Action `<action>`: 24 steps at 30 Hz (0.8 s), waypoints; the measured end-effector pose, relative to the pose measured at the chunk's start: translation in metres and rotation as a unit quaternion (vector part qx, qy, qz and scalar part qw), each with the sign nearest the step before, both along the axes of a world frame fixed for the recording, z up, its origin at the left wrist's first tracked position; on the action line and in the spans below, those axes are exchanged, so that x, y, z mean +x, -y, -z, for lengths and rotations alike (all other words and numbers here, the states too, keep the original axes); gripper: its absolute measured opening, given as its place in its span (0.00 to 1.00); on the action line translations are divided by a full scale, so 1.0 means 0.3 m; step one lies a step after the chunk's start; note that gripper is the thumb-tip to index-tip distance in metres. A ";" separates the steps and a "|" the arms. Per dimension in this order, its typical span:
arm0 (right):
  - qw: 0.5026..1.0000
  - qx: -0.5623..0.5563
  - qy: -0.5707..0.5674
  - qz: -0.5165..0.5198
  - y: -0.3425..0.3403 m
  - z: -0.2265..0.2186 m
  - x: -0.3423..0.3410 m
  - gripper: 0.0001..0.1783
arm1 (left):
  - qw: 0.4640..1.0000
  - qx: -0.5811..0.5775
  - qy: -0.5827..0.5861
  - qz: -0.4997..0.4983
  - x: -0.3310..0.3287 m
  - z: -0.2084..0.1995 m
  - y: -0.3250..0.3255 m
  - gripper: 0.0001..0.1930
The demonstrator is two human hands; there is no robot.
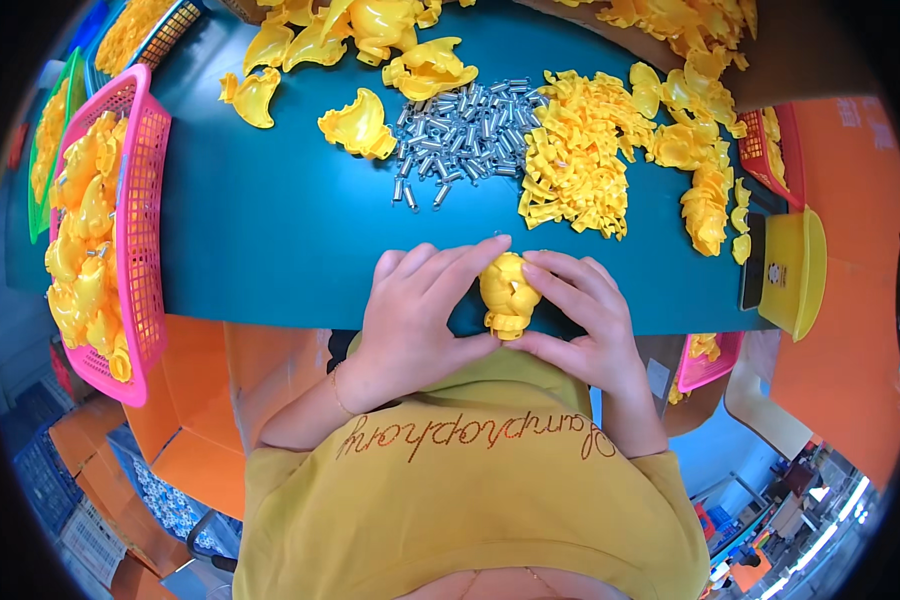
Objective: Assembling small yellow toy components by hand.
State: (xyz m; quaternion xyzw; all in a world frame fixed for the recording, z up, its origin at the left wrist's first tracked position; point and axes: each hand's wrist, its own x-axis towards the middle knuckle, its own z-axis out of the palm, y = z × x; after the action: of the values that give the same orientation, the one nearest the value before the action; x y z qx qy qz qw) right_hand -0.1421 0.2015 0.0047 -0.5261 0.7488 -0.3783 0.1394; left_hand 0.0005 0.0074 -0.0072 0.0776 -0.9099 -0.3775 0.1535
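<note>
We held the yellow plastic toy [509,295] at the near edge of the green tabletop [270,230], between both hands. Our left hand [415,315] and right hand [580,320] had their fingers closed around it, pressing from either side. To do it well we judged the halves needed squeezing evenly, seams aligned. Beyond lay small metal pins [460,135], a heap of yellow pieces [575,160] and loose shell halves [360,125]; a pink basket [135,200] stood left. Nothing blocked our hands.
</note>
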 end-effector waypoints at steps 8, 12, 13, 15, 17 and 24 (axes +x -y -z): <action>0.998 0.040 -0.032 -0.023 -0.001 -0.021 -0.006 0.42 | 1.000 -0.004 -0.013 -0.002 0.000 0.007 -0.003 0.47; 0.999 0.042 -0.016 -0.018 -0.005 -0.013 -0.002 0.42 | 1.000 -0.006 -0.019 -0.001 -0.004 0.010 -0.005 0.48; 0.998 0.053 -0.007 -0.014 -0.004 -0.016 0.000 0.43 | 1.000 -0.005 -0.023 -0.002 -0.004 0.011 -0.005 0.48; 0.998 0.061 0.000 -0.024 0.003 -0.031 -0.005 0.44 | 1.000 0.000 -0.014 -0.003 0.000 0.006 -0.004 0.47; 0.997 0.068 0.007 -0.034 0.008 -0.027 -0.013 0.44 | 1.000 0.004 -0.005 -0.005 0.002 0.006 -0.004 0.45; 0.999 0.020 0.016 -0.046 -0.016 0.023 -0.025 0.40 | 0.999 -0.020 -0.030 0.003 -0.001 0.026 0.009 0.44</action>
State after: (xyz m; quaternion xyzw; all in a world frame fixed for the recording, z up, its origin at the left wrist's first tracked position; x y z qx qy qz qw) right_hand -0.1497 0.2062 -0.0022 -0.5508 0.7290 -0.3650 0.1789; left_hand 0.0001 0.0047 -0.0149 0.0604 -0.9122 -0.3622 0.1816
